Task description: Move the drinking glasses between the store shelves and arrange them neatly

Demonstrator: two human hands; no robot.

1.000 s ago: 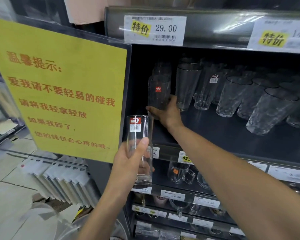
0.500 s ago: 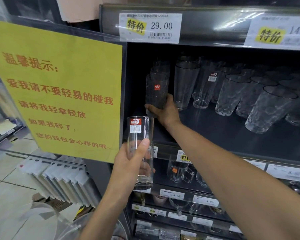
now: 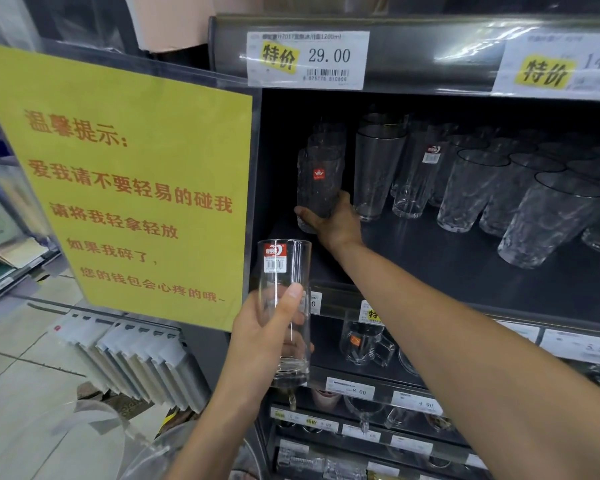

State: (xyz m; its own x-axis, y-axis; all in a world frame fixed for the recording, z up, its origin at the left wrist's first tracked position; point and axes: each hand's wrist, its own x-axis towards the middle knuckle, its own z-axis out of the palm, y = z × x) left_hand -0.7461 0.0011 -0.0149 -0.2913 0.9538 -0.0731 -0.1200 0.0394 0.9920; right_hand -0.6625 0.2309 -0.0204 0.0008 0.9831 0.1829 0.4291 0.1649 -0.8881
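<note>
Almost nothing has moved since a second ago: both hands keep their places, and only the view has shifted a little to the side.

The right hand (image 3: 333, 223) reaches into the upper shelf (image 3: 430, 271), and its grip is closed round the lower part of a patterned glass (image 3: 319, 181) with a small red sticker. This glass is at the far left end of the shelf, about 9 o'clock from a tapered glass (image 3: 378, 171) just beside it. Whether its base rests on the shelf or is a little lifted, I cannot tell, because the fingers cover it.

The left hand (image 3: 257, 341) waits lower, at about 6 o'clock from the patterned glass, in front of the shelf edge. Its grip is wrapped round a tall straight glass (image 3: 284, 306) with a red label near the rim, held upright, with the thumb across the front.

I judge that the step in hand is to place or straighten the patterned glass in its row. The next move calls for a slow release without knocking the tapered neighbour. After that the tall glass needs a free place, perhaps at 3 o'clock, before the row of tumblers (image 3: 471, 192).
</note>
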